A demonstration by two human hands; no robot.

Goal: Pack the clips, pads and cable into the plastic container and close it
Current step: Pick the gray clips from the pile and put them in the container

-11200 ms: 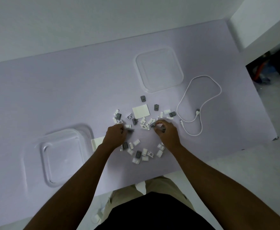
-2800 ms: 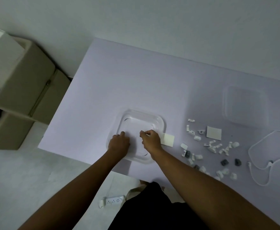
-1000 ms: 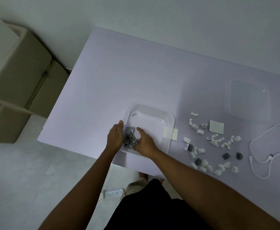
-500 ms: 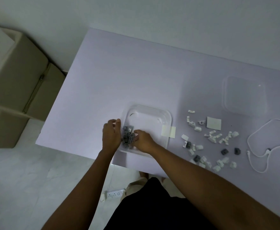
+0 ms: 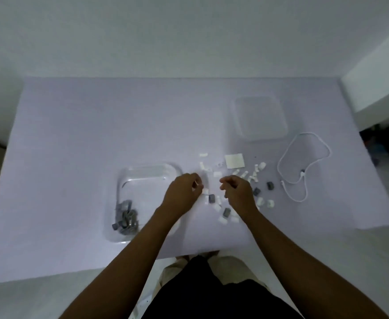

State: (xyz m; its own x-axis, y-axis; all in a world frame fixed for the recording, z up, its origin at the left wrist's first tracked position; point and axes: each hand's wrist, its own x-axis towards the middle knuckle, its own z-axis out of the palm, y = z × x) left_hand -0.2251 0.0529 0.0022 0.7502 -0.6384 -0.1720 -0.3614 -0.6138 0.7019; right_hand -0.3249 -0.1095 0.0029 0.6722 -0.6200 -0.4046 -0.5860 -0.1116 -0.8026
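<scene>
The clear plastic container (image 5: 147, 174) sits at the table's front left, with a heap of grey clips (image 5: 125, 217) in its near-left corner. Several loose white and grey clips (image 5: 225, 211) lie scattered to its right, with a square white pad (image 5: 234, 160) behind them. The white cable (image 5: 304, 164) lies looped at the right. My left hand (image 5: 182, 192) hovers at the container's right edge. My right hand (image 5: 237, 192) hangs over the loose clips. Both have loosely curled fingers with nothing visible in them.
The clear lid (image 5: 260, 119) lies flat at the back right, beyond the pad. The table's front edge (image 5: 119, 270) runs just before the container. A white wall block (image 5: 378, 84) stands at the far right.
Both hands have left the container and moved right to the loose clips. The heap of grey clips now rests in the container. My head has turned right, bringing the whole table into view.
</scene>
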